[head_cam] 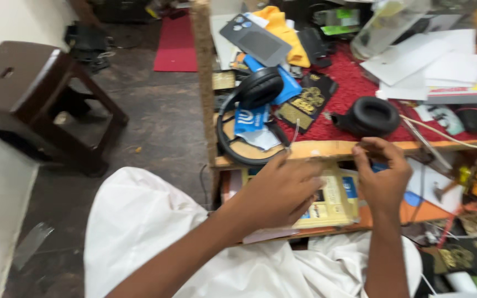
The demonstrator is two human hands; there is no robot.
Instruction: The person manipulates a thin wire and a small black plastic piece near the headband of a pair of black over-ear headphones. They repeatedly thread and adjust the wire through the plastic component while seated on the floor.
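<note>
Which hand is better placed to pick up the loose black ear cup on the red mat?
Right. The right hand is just below the ear cup, nearly touching it. The left hand sits farther away, nearer the headphones.

Clearance: table crowded, floor to the left open.

Table front edge: headphones left, loose black ear cup right; a narrow strip of red mat between them is the only gap. Papers and a clear bottle block the far right; a yellow cloth and grey card block the back. Both hands sit over the packed lower shelf. Left of the table the dark floor is free up to the brown stool.
</note>
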